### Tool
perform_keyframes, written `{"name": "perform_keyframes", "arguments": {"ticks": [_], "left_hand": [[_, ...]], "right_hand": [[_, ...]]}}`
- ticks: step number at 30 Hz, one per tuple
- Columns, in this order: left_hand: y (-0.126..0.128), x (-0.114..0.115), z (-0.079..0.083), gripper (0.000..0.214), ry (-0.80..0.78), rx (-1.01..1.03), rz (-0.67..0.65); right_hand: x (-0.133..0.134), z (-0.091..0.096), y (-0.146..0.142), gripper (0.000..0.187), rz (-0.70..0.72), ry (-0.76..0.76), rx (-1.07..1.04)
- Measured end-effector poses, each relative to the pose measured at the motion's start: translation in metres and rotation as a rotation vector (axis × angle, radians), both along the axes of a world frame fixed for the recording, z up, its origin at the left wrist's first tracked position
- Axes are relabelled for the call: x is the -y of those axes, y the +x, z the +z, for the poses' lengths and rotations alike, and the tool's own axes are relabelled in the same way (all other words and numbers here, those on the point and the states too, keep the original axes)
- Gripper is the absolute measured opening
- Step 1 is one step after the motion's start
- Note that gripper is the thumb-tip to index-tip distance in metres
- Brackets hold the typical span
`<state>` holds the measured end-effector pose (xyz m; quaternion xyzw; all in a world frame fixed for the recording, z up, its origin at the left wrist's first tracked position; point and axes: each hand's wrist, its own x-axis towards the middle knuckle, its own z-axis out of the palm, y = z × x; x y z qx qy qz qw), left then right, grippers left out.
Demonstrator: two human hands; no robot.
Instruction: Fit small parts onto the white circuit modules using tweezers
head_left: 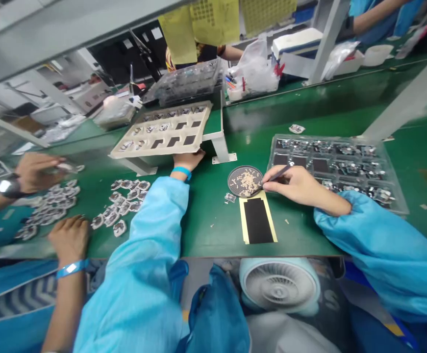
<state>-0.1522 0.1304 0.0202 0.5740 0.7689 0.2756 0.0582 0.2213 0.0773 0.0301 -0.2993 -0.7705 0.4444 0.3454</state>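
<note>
The left arm (139,264), sleeved in light blue, stretches from the lower left up and forward to the left wrist (177,176) and the left hand (189,160), whose fingertips are mostly hidden, so whether they grip anything cannot fairly be judged. The right arm (389,260) slants in from the right edge, its sleeve gathered just behind the right wrist (340,205), and the right hand (296,185) points leftward, fingers (272,185) drawn together in a pinch.
</note>
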Motion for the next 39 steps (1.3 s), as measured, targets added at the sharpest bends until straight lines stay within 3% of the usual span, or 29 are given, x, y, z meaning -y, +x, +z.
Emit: {"name": "perform_keyframes", "arguments": {"ticks": [2,5,10,13,16,20,28,39], "left_hand": [[0.003,0.018,-0.001,0.026,0.098,0.11,-0.002],[0.023,0.047,0.0,0.036,0.143,0.456,-0.061],[0.085,0.079,0.011,0.048,-0.097,0.86,-0.329],[0.121,0.088,0.014,0.048,-0.208,0.976,-0.408],[0.142,0.096,0.013,0.039,-0.229,1.004,-0.465],[0.146,0.108,0.006,0.032,-0.202,0.979,-0.457],[0.148,0.115,-0.006,0.052,-0.191,1.149,-0.389],[0.156,0.12,-0.016,0.036,-0.202,1.156,-0.385]], "right_hand": [[-0.001,-0.004,0.003,0.028,0.021,0.064,0.029],[-0.005,-0.007,0.007,0.026,-0.027,0.167,0.064],[-0.01,-0.009,0.007,0.021,-0.045,0.272,0.17],[-0.011,-0.012,0.006,0.023,-0.062,0.269,0.183],[-0.012,-0.015,0.006,0.024,-0.066,0.247,0.166],[-0.012,-0.016,0.006,0.023,-0.048,0.221,0.163],[-0.011,-0.017,0.006,0.02,-0.028,0.228,0.148],[-0.009,-0.016,0.007,0.016,-0.025,0.297,0.161]]}}
